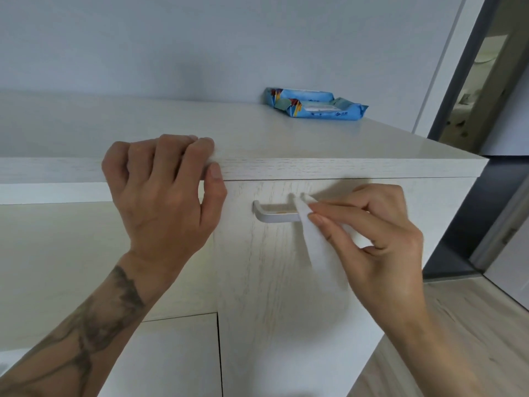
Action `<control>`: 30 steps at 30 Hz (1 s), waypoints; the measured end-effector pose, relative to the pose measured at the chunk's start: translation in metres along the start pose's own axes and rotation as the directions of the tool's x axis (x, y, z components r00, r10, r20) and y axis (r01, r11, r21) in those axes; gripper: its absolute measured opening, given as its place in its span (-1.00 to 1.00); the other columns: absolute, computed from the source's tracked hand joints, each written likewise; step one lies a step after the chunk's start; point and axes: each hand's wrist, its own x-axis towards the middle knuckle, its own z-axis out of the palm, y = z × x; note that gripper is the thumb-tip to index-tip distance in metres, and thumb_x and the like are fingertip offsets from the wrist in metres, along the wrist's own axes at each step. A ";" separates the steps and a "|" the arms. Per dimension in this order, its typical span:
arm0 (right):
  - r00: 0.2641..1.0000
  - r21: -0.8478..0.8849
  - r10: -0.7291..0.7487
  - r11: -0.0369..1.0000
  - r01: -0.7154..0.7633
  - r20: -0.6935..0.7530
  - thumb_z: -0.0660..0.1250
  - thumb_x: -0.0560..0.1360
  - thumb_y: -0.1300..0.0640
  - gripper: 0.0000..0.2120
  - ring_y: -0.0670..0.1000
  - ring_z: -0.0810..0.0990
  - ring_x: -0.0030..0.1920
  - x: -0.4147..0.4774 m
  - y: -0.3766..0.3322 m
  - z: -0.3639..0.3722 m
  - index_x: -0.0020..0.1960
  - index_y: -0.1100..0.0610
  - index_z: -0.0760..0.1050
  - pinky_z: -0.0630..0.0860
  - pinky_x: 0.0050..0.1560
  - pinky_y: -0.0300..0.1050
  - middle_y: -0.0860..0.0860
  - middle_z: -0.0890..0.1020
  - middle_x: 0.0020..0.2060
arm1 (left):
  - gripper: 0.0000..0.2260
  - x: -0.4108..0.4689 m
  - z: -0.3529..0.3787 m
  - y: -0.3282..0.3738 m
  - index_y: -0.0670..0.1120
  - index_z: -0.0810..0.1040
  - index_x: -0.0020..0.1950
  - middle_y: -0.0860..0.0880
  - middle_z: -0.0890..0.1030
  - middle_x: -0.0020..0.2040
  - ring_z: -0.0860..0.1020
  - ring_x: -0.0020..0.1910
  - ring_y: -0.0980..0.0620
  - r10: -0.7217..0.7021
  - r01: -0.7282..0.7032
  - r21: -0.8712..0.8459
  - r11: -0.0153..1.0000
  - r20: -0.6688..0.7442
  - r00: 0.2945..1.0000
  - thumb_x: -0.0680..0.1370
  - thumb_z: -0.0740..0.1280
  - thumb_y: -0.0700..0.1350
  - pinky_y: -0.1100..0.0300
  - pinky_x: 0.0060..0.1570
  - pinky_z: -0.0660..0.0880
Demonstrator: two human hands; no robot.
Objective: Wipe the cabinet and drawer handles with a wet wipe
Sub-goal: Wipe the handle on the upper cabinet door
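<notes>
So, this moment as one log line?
right hand: pinching wipe on handle | left hand: gripping cabinet top | wipe packs: on top

We see a dark tattoo (94, 319) running up the left forearm (51, 371) to the wrist (blurred, motif unclear). Left hand (163, 193) and right hand (380, 239) bare, right-hand nails longish.

Wipe packs (315, 106) lie on the cabinet top (286, 138), behind and above the handle (274, 217)

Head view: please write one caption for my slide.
Right hand pinches a wet wipe against the handle; left hand grips the cabinet top edge.
</notes>
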 end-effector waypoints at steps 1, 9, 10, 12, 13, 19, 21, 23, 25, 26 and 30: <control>0.999 0.004 -0.028 1.000 0.028 0.016 0.49 0.57 0.17 -0.88 0.05 0.51 0.05 0.001 0.001 0.000 0.10 0.06 0.73 0.44 0.11 -0.15 -0.07 0.65 -0.10 | -0.74 0.000 0.000 0.001 -0.15 0.65 0.12 -0.12 0.65 -0.02 0.44 -0.03 -0.14 -0.005 0.005 0.001 1.000 -0.001 1.000 0.70 0.19 -0.08 -0.11 0.13 0.30; 1.000 0.013 -0.030 0.999 0.030 -0.005 0.49 0.57 0.15 -0.88 0.07 0.52 0.07 -0.001 -0.004 0.008 0.10 0.03 0.72 0.48 0.09 -0.01 -0.08 0.65 -0.10 | -0.72 0.000 -0.001 0.003 -0.15 0.65 0.13 -0.13 0.64 -0.01 0.43 0.00 -0.13 -0.023 0.023 0.013 1.000 0.025 0.999 0.71 0.17 -0.07 -0.10 0.14 0.30; 0.999 0.013 -0.051 0.999 0.050 0.010 0.48 0.58 0.14 -0.89 0.07 0.52 0.07 0.000 -0.002 0.008 0.09 0.04 0.73 0.48 0.08 0.01 -0.07 0.66 -0.10 | -0.72 0.000 -0.002 0.004 -0.15 0.64 0.14 -0.13 0.64 0.00 0.44 0.01 -0.13 -0.027 0.027 0.010 1.000 0.035 0.999 0.72 0.16 -0.07 -0.11 0.15 0.30; 0.999 -0.007 -0.042 0.999 0.042 0.005 0.48 0.57 0.13 -0.90 0.07 0.52 0.06 0.001 0.004 0.000 0.07 0.04 0.73 0.47 0.09 0.00 -0.06 0.67 -0.11 | -0.72 -0.002 -0.004 0.006 -0.15 0.64 0.15 -0.13 0.63 0.02 0.43 0.03 -0.13 -0.036 0.036 -0.001 0.999 0.054 0.998 0.72 0.16 -0.07 -0.11 0.17 0.31; 1.000 -0.014 -0.017 1.000 0.017 -0.016 0.48 0.57 0.13 -0.90 0.08 0.51 0.06 0.001 0.006 -0.002 0.08 0.03 0.72 0.47 0.09 -0.03 -0.05 0.66 -0.12 | -0.72 -0.002 -0.004 0.006 -0.15 0.64 0.16 -0.13 0.63 0.03 0.43 0.04 -0.14 -0.041 0.041 -0.004 0.999 0.061 0.997 0.72 0.16 -0.08 -0.12 0.18 0.31; 0.999 0.026 -0.041 0.999 0.040 0.009 0.48 0.57 0.09 -0.89 0.02 0.52 0.09 0.002 -0.007 0.014 0.08 0.00 0.73 0.46 0.08 0.17 -0.11 0.67 -0.09 | -0.71 -0.001 -0.003 0.006 -0.15 0.63 0.16 -0.14 0.62 0.02 0.43 0.06 -0.15 -0.062 0.061 0.006 0.998 0.055 0.997 0.72 0.15 -0.06 -0.14 0.21 0.32; 0.999 0.001 -0.048 0.999 0.048 0.020 0.48 0.58 0.08 -0.91 0.04 0.51 0.09 0.003 0.002 0.004 0.08 -0.03 0.71 0.46 0.09 0.17 -0.13 0.67 -0.08 | -0.72 -0.002 -0.002 0.006 -0.14 0.62 0.17 -0.14 0.62 0.03 0.43 0.06 -0.15 -0.056 0.056 0.003 0.998 0.054 0.997 0.72 0.15 -0.06 -0.14 0.21 0.31; 1.000 -0.011 0.008 1.000 -0.008 -0.016 0.48 0.59 0.06 -0.92 0.02 0.50 0.10 0.000 0.007 -0.003 0.08 -0.07 0.68 0.47 0.08 0.18 -0.16 0.65 -0.08 | -0.72 -0.003 -0.002 0.006 -0.14 0.62 0.17 -0.13 0.62 0.03 0.43 0.06 -0.15 -0.053 0.053 0.003 0.999 0.052 0.997 0.72 0.15 -0.06 -0.14 0.21 0.31; 0.999 0.003 0.036 0.999 -0.035 -0.037 0.49 0.58 0.07 -0.90 0.03 0.50 0.10 0.000 0.001 0.004 0.07 -0.08 0.68 0.45 0.08 0.21 -0.15 0.66 -0.10 | -0.71 -0.003 -0.001 0.006 -0.14 0.62 0.16 -0.13 0.62 0.02 0.43 0.06 -0.15 -0.055 0.054 0.008 0.998 0.048 0.997 0.72 0.15 -0.06 -0.14 0.21 0.30; 0.999 0.015 0.029 0.999 -0.028 -0.027 0.50 0.57 0.08 -0.89 0.04 0.50 0.10 0.001 -0.005 0.010 0.07 -0.08 0.69 0.44 0.08 0.22 -0.14 0.66 -0.11 | -0.71 -0.002 -0.001 0.005 -0.14 0.62 0.16 -0.13 0.62 0.02 0.43 0.06 -0.15 -0.056 0.055 0.010 0.998 0.045 0.997 0.72 0.15 -0.05 -0.14 0.21 0.30; 0.996 0.021 -0.063 0.998 0.062 0.071 0.49 0.57 0.07 -0.91 0.00 0.49 0.12 0.012 -0.011 0.016 0.05 0.00 0.75 0.45 0.09 0.25 -0.13 0.67 -0.09 | -0.72 -0.002 -0.001 0.006 -0.14 0.61 0.16 -0.14 0.62 0.01 0.43 0.06 -0.15 -0.058 0.057 0.006 0.998 0.042 0.997 0.71 0.15 -0.06 -0.14 0.21 0.30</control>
